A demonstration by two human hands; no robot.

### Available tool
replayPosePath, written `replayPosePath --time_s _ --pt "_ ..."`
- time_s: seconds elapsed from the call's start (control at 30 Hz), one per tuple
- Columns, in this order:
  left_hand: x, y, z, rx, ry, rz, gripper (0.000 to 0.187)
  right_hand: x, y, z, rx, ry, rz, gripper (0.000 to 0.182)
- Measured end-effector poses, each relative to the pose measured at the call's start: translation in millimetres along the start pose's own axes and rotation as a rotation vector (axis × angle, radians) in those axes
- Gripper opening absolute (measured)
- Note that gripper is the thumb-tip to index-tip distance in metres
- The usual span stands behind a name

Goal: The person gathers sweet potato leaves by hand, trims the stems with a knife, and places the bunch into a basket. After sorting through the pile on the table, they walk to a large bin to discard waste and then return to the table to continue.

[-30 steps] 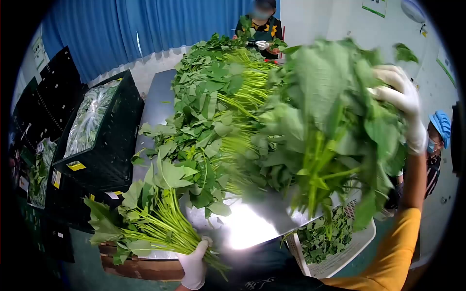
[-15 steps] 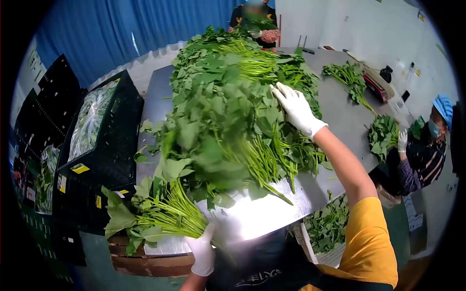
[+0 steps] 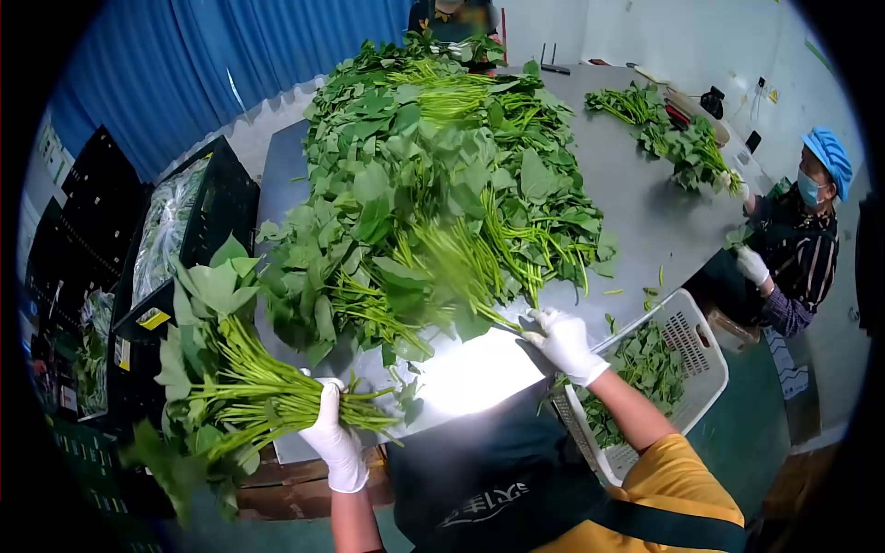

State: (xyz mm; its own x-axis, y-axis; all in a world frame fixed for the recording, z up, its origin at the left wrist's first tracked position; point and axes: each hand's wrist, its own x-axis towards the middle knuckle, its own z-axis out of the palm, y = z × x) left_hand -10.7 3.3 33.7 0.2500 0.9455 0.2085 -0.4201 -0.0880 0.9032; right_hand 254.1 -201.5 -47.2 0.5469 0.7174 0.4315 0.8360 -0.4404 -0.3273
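Observation:
My left hand (image 3: 334, 444), in a white glove, is wrapped round a thick bunch of leafy green stems (image 3: 258, 380) at the lower left, its leaves pointing left and its stem ends to the right. My gloved right hand (image 3: 564, 345) is at the front edge of the big leafy heap (image 3: 433, 203), its fingers closed at the end of a stem. The heap lies on a metal table (image 3: 627, 198), with stems at its front pointing towards me.
A white basket (image 3: 708, 364) with greens stands below the table at the right. Dark crates (image 3: 221, 212) with bagged greens stand at the left. A co-worker in a blue cap (image 3: 825, 166) holds greens at the right; another person (image 3: 447, 23) is at the far end.
My right hand has come from the heap's right side down to its front edge. The bunch in my left hand has risen slightly and moved left. The co-worker at the right now holds up greens.

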Motion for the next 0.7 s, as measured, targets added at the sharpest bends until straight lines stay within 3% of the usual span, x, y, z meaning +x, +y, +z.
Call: replayPosePath --time_s 0.1,0.2,0.23,0.3,0.33,0.43,0.47,0.57,0.6,0.7 --pt "0 17 4 -0.216 -0.271 -0.122 0.056 -6 -4 24 -0.100 -0.161 0.139 0.025" --pt "1 5 -3 -0.442 -0.309 -0.423 0.041 -1 -18 6 0.120 -0.184 0.163 0.019" --pt "-1 4 -2 -0.520 -0.272 -0.523 0.032 1 -21 -8 0.344 -0.260 0.148 0.016" --pt "-3 -8 -4 -0.540 -0.289 -0.590 0.027 11 -42 -47 1.250 -0.518 0.473 0.017" --pt "-7 -12 1 -0.467 -0.238 -0.569 0.024 5 -34 -47 1.363 -0.568 0.564 0.019" --pt "-19 -14 21 -0.376 -0.128 -0.548 0.022 -11 -41 -50 1.885 -0.412 0.604 0.023" --pt "-21 -18 23 -0.254 -0.107 -0.485 0.020 -16 -39 -45 1.876 -0.413 0.556 0.025" --pt "-26 -23 29 -0.263 -0.032 -0.421 0.020 -33 -33 -28 1.783 -0.493 0.387 0.017" --pt "-26 -24 30 -0.236 0.017 -0.400 0.019 -31 -43 -43 1.949 -0.532 0.365 0.023" --pt "-31 -22 25 -0.172 0.057 -0.341 0.020 -25 -40 -59 2.285 -0.432 -0.149 0.024"
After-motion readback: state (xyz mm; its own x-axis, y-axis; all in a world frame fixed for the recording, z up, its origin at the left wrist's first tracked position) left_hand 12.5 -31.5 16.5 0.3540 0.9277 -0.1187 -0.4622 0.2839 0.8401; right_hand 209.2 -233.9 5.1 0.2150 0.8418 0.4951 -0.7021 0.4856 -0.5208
